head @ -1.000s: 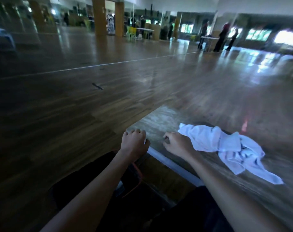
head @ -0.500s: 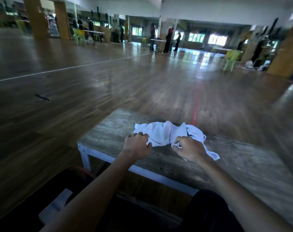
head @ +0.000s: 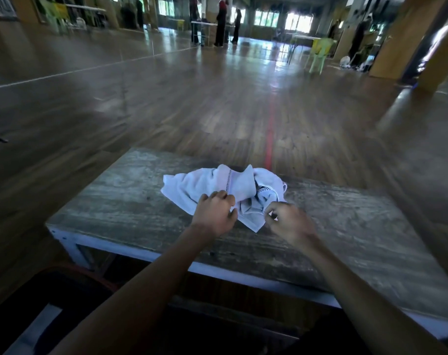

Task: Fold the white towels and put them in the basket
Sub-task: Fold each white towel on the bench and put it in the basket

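The wooden floor (head: pixel 217 103) of the hall runs far ahead of you, glossy plank with a red line down it. The bench (head: pixel 110 208) stands across the near part of the scene, its top worn, grey and streaked, with a pale painted frame along the near edge.

A second ago the white towel (head: pixel 200 183) lay off to the right of both your fists. Half a second ago you had drawn it in and taken hold of it. Now it sits in the middle of the bench, straight ahead of you, and more of it has opened toward the left. I judge that you have finished fetching it and are still sorting out its edges. No fold has been made yet.

The towel is soft, limp cloth, still bunched into ridges and loose flaps. A dark stitched band runs along one hem, and one corner points toward you.

Your left hand (head: pixel 214 213) has its fingers curled down onto the near left part of the cloth, gripping it. Your right hand (head: pixel 289 222) is narrowed to what looks like a pinch on the hemmed edge at the near right.

A dark shape with a reddish rim (head: pixel 71 275) lies near left, below the bench. I cannot tell whether it is the basket.
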`<state>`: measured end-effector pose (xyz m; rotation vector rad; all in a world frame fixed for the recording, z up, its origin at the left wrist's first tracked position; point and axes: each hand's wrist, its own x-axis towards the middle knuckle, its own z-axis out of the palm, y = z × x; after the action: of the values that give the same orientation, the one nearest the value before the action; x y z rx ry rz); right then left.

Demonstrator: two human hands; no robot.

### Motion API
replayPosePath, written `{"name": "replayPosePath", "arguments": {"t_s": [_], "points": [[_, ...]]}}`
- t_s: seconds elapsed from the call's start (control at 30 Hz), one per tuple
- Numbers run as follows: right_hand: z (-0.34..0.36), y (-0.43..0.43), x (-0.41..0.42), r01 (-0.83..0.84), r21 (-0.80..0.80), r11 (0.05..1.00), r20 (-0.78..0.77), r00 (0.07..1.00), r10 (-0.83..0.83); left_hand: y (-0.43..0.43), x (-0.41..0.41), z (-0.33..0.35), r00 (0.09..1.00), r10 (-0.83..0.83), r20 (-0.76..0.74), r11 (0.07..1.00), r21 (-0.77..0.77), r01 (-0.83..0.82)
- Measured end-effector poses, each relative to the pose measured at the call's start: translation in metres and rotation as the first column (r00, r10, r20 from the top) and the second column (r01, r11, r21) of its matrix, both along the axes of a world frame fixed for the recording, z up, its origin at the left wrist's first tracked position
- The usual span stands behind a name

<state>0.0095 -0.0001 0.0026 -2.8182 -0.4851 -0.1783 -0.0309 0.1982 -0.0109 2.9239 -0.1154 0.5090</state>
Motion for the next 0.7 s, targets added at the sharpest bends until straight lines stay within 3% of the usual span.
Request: {"name": "replayPosePath", "arguments": {"t_s": [0.07, 0.33, 0.57, 0.7], "points": [[0.001, 0.009, 0.015, 0.018, 0.051, 0.999, -0.013, 1.000, -0.017, -0.002, 0.019, 0.001, 1.000, -0.010, 0.019, 1.000, -0.020, 0.010], [-0.009, 0.053, 0.060, 0.096, 0.102, 0.990, -0.082, 0.993, -0.088, 0.010, 0.067, -0.011, 0.996, 0.019, -0.087, 0.991, 0.136, -0.007], [-0.018, 0.061, 0.058, 0.179, 0.271, 0.946, -0.256, 0.961, -0.108, 0.015, 0.051, -0.033, 0.993, -0.097, 0.073, 0.995, 0.003, 0.097], [-0.022, 0.052, 0.035, 0.114, 0.302, 0.947, -0.256, 0.966, -0.035, 0.019, 0.026, -0.037, 0.985, -0.170, 0.041, 0.984, -0.039, 0.171]]}}
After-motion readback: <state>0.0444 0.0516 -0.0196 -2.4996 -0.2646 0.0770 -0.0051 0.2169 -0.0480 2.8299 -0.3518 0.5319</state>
